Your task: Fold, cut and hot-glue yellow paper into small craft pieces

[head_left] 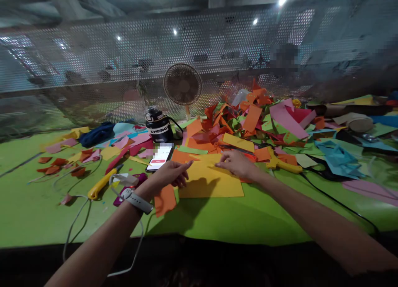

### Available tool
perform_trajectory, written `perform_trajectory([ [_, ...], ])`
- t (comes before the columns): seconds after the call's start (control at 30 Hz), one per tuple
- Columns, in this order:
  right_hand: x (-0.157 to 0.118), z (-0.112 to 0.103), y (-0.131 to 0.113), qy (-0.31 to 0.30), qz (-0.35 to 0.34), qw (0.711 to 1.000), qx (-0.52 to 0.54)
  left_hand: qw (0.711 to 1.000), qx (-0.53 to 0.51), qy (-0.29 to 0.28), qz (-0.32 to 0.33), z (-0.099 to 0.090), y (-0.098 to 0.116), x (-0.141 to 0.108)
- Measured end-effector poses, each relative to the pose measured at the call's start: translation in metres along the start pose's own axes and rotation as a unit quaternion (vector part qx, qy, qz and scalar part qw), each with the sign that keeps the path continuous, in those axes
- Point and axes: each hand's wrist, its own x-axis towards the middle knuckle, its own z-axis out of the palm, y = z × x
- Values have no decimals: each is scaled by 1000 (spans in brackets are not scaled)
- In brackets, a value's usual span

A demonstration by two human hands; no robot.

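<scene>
A yellow paper sheet [214, 187] lies flat on the green tabletop before me. My left hand [174, 173] is over its left edge, thumb stretched out and fingers loosely bent and apart. Above the sheet's upper right part is my right hand [236, 164], fingers bent down towards the paper with their tips a little apart. I see nothing held in either hand, though small yellow bits by the right fingertips are hard to make out. An orange paper piece [165, 200] lies below my left hand. A phone [160, 156] with a lit screen is just beyond it.
A yellow glue gun [284, 163] with a black cord lies to the right. Left are a yellow-handled tool [102, 184] and white cables. Behind stand a dark bottle [158, 127], a fan [183, 84] and a heap of coloured paper scraps [252, 117]. Mesh closes the back.
</scene>
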Motion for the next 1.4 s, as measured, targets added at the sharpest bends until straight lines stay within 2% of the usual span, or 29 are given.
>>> perform_trajectory([
  [0.07,-3,-2,-9,42,0,996,81,995,-96,-7,12,12,5,6],
  [0.17,-6,2,-24,74,-9,987,139,964,-251,-18,90,35,11,19],
  [0.3,-4,13,-29,80,-1,988,132,938,-319,-11,138,52,14,36],
  [0.37,-1,15,-20,49,15,990,131,932,-333,-2,143,49,14,43],
  [0.5,3,5,7,-85,30,980,175,923,-364,36,121,32,10,52],
  [0.53,4,0,12,-101,27,978,182,921,-369,45,114,28,8,54],
  [0.57,3,-4,15,-95,20,979,182,921,-371,49,106,25,7,55],
  [0.6,3,-8,17,-62,10,983,171,922,-371,48,96,23,5,56],
  [0.67,0,-14,14,54,-49,989,127,929,-361,25,72,21,2,56],
  [0.73,-3,-15,8,141,-166,974,64,939,-340,-19,49,22,1,55],
  [0.77,-4,-13,5,151,-235,960,31,942,-331,-39,43,23,0,55],
  [0.83,-5,-6,1,124,-346,930,-33,942,-326,-68,41,25,-1,54],
  [0.97,-1,14,3,91,-457,878,-107,937,-329,-112,37,28,-3,55],
  [1.07,2,25,7,124,-500,849,-119,938,-322,-129,24,30,-5,56],
  [1.2,1,30,7,170,-508,833,-134,926,-359,-110,28,35,-8,59],
  [1.3,-1,32,6,163,-511,831,-148,925,-365,-99,34,38,-10,61],
  [1.4,-1,33,7,129,-500,838,-175,924,-372,-82,37,39,-12,63],
])
